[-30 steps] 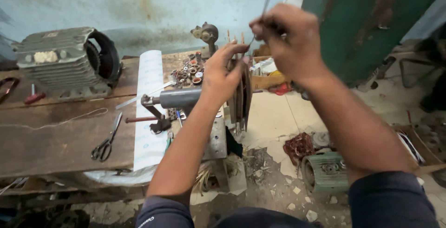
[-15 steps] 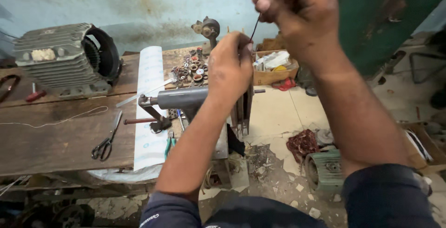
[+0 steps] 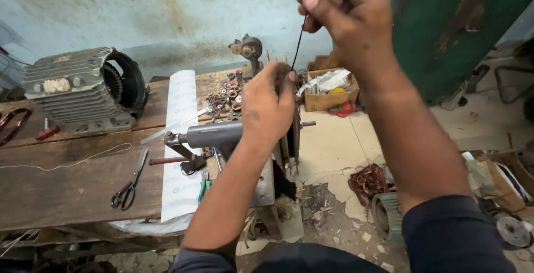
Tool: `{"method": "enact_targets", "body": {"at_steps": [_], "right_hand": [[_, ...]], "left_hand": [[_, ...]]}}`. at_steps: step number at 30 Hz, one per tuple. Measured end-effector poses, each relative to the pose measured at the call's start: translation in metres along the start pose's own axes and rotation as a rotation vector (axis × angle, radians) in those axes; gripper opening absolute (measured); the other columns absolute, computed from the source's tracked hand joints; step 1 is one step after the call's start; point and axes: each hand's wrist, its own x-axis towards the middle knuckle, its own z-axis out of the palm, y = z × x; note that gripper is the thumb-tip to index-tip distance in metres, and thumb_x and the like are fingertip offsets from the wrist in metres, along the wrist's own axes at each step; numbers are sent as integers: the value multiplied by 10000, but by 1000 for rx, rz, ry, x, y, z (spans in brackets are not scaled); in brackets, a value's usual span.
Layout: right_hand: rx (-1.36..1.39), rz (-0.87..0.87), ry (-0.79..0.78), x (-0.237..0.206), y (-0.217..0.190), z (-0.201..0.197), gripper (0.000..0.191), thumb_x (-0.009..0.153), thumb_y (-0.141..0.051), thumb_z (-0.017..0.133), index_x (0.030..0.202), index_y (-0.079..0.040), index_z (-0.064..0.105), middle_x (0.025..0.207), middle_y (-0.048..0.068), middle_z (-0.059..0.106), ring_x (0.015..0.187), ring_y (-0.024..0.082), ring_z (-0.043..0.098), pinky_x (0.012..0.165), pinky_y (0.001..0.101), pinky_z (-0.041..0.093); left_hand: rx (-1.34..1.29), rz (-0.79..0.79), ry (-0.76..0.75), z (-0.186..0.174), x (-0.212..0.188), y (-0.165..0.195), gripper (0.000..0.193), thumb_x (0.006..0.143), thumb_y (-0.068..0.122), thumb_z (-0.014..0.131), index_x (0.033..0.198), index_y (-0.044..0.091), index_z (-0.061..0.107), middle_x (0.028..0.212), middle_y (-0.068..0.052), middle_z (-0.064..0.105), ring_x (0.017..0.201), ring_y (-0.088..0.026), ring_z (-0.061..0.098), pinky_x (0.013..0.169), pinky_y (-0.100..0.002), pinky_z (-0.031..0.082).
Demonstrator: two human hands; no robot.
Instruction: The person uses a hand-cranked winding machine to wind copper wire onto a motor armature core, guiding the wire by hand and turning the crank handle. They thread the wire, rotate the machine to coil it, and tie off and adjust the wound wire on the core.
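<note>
The right hand is raised above the winding machine at the bench edge, its thumb and fingers pressed together on a thin dark wire. The wire runs taut and straight, slanting down from that pinch to the left hand, and also extends upward past the right hand out of the top of the view. The left hand rests on the upper end of the winding machine, fingers curled closed over it, with the wire meeting the hand at the fingertips; whether those fingers actually clamp the wire cannot be told. The winding machine has a smooth grey metal cylinder lying horizontally to the left of the left hand, and flat dark upright plates directly below that hand. It is mounted on a worn, dark wooden bench. To the left of the machine lies a long white sheet, unrolled across the bench, and further left black-handled scissors. A ribbed grey motor housing with a round black opening stands at the far left. Behind the machine sits a pile of small rusty rings, and to its right, on the floor, an open cardboard box.
</note>
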Motion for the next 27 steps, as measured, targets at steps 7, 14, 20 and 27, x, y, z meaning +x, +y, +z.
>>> {"method": "enact_targets", "body": {"at_steps": [7, 14, 20, 27], "right_hand": [[-81, 6, -49, -28, 6, 8, 171, 1012, 0, 770, 1144, 36, 668, 1088, 77, 686, 952, 130, 684, 839, 269, 571], [-422, 136, -94, -27, 51, -2, 99, 923, -34, 800, 1009, -1, 764, 874, 57, 732, 781, 103, 685, 713, 270, 566], [-437, -65, -112, 55, 14, -58, 136, 1024, -105, 792, 1118, -12, 762, 911, 49, 747, 797, 121, 710, 732, 272, 577], [-793, -274, 252, 49, 7, -91, 234, 976, -124, 784, 1176, -21, 722, 942, 38, 731, 804, 106, 692, 724, 254, 571]], "left_hand": [[146, 82, -39, -3, 18, -3, 91, 928, 124, 657, 943, 51, 708, 839, -151, 752, 824, -345, 734, 765, -443, 544], [188, 122, -88, 0, 34, -12, 95, 917, 116, 637, 928, 47, 701, 875, -170, 740, 850, -364, 726, 771, -455, 548], [230, 105, -128, 2, 52, -10, 98, 888, 110, 637, 906, 65, 724, 841, -147, 749, 836, -355, 724, 771, -452, 546], [207, -29, -179, 4, 66, -13, 117, 876, 133, 639, 914, 81, 737, 804, -127, 748, 789, -304, 743, 753, -415, 562]]}}
